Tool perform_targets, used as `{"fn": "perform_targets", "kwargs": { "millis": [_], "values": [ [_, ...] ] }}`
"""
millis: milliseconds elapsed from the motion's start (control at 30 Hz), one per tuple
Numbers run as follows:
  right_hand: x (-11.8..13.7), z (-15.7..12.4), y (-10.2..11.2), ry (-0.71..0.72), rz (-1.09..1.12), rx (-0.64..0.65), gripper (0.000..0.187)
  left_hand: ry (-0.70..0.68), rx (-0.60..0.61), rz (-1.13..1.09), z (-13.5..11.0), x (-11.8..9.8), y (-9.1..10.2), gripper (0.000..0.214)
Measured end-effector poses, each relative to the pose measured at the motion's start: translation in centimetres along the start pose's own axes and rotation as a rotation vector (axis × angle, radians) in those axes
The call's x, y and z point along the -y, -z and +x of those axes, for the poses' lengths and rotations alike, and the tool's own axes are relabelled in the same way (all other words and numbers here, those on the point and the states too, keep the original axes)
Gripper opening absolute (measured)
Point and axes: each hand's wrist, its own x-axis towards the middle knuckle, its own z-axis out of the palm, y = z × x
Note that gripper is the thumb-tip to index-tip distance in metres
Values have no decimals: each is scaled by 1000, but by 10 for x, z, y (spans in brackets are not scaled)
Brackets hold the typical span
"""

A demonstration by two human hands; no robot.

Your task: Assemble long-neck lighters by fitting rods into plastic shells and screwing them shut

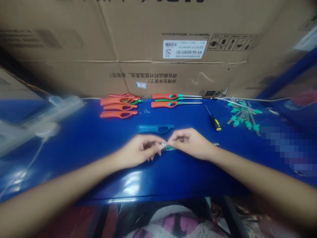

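Observation:
My left hand (137, 150) and my right hand (192, 142) meet over the front middle of the table. The left pinches the small white end of a part with thin wires. My right fingers are closed at the teal-collared lighter nozzle (169, 147), mostly covered by the hand; a short metal tip (216, 144) shows past the wrist side. Just beyond my hands lies a blue lighter handle shell (155, 128). Further back rest several orange lighter handles (119, 114) and a few lighters with metal nozzles (164, 104).
On the right lie a black-and-yellow screwdriver (215, 123) and a loose pile of teal-collared nozzles (244, 115). Tiny metal pins (147, 111) lie near the orange handles. A blurred power strip (61, 112) with a white plug is at left. Cardboard (138, 39) walls off the back.

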Motion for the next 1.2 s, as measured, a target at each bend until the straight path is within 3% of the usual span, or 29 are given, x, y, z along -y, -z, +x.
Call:
{"fn": "perform_targets", "kwargs": {
  "millis": [367,833,1200],
  "values": [
    [3,-1,-4,-45,95,-29,14,19,-36,-8,1,1,-3,34],
    [-3,0,-3,-35,19,0,21,-31,-40,-15,0,4,-5,32],
    [3,-1,0,10,-21,-19,17,27,-3,-52,-1,-3,-2,32]
  ]
}}
